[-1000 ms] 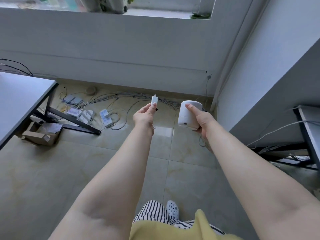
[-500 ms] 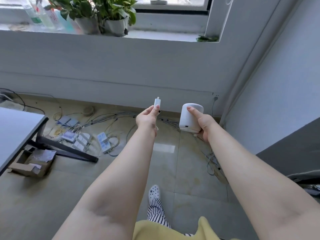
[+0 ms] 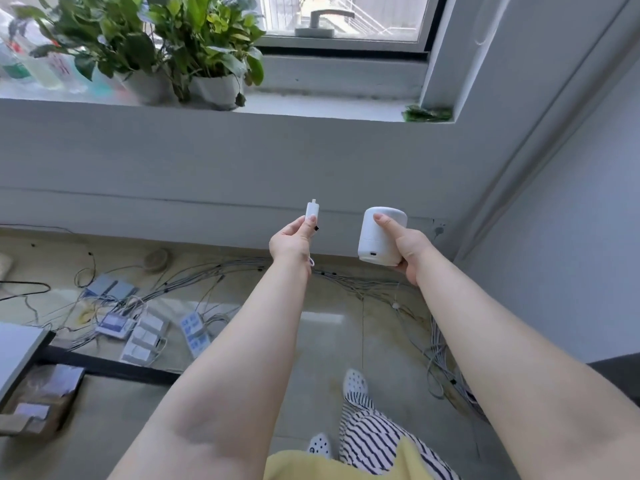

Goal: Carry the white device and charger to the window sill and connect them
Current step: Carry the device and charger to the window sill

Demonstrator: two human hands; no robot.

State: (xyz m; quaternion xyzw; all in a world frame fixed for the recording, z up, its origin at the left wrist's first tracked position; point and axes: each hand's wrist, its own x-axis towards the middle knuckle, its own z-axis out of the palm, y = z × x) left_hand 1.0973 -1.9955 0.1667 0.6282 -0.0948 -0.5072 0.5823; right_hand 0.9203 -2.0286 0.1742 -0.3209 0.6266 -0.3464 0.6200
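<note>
My right hand (image 3: 407, 249) grips a white cylindrical device (image 3: 379, 235), upright, with a small port near its base facing me. My left hand (image 3: 291, 240) pinches a small white charger plug (image 3: 311, 210), connector tip pointing up; a thin white cord loops below that wrist. Plug and device are held apart, side by side, in front of the wall below the window sill (image 3: 329, 110). The sill runs across the upper part of the head view.
Two potted green plants (image 3: 194, 46) and several bottles (image 3: 38, 64) stand on the sill's left part; a green scrap (image 3: 427, 114) lies at its right end. Cables and power strips (image 3: 145, 327) litter the floor. A desk edge (image 3: 17, 355) and cardboard box (image 3: 41, 400) are at left.
The view has tilted up and moved closer to the wall; the sill, plants and window now show fully. Both hands keep their grips and have risen slightly.
</note>
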